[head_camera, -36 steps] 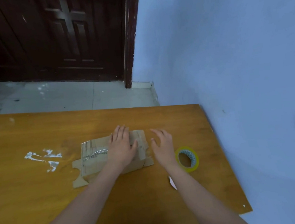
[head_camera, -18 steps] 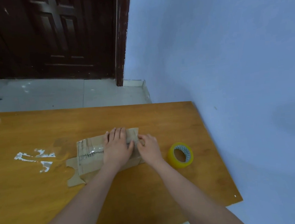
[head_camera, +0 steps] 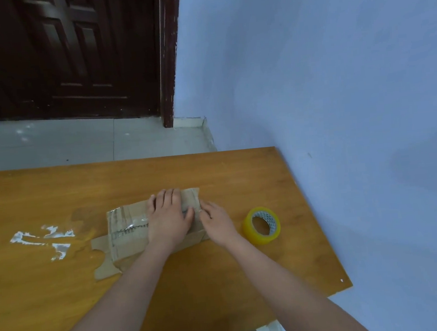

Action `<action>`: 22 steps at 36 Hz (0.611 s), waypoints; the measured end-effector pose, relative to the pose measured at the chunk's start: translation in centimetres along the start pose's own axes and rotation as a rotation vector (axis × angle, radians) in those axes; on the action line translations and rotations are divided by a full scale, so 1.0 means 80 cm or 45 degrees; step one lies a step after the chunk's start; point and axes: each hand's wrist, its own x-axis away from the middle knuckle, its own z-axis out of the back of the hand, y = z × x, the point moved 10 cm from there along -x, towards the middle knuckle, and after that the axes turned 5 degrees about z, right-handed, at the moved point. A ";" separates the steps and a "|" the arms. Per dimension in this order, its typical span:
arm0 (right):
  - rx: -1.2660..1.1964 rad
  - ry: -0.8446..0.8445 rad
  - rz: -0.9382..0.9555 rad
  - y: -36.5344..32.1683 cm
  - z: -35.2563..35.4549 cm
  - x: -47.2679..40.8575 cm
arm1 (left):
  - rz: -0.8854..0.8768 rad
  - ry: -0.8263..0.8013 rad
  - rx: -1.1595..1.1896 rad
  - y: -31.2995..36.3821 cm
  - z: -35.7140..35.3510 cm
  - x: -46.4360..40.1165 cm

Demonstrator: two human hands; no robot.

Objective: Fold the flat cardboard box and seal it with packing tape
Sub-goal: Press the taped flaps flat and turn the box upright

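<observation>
Box location: the cardboard box [head_camera: 127, 226], flattened and worn, lies on the bench [head_camera: 212, 171] towards its right end, with a loose flap projecting at its lower left corner
Box condition: old clear tape and a printed strip run across its top face; edges look creased and soft from use
Left hand: the left hand [head_camera: 168, 220] lies palm down on the right half of the box, fingers [head_camera: 168, 196] straight and together, pressing but gripping nothing
Right hand: the right hand [head_camera: 217, 223] is at the box's right edge, fingers bent onto the cardboard; whether it pinches a flap or only pushes cannot be told
Tape: the packing tape roll [head_camera: 261, 225] stands just beside the right hand, untouched
Handling judgement: light, thin, bends readily, likely to slide on the smooth bench unless held down
Where to hold: by the panel edges and fold lines, not the weak loose flap
Other marks: white residue [head_camera: 44, 240] on the bench, well left of the box
</observation>
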 end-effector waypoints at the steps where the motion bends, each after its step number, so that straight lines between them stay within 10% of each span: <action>1: 0.009 -0.008 -0.002 0.005 -0.001 0.004 | 0.000 0.003 0.002 0.000 0.000 0.000; 22: 0.266 0.099 0.285 0.003 0.017 0.026 | -0.003 -0.044 -0.042 0.002 0.001 -0.001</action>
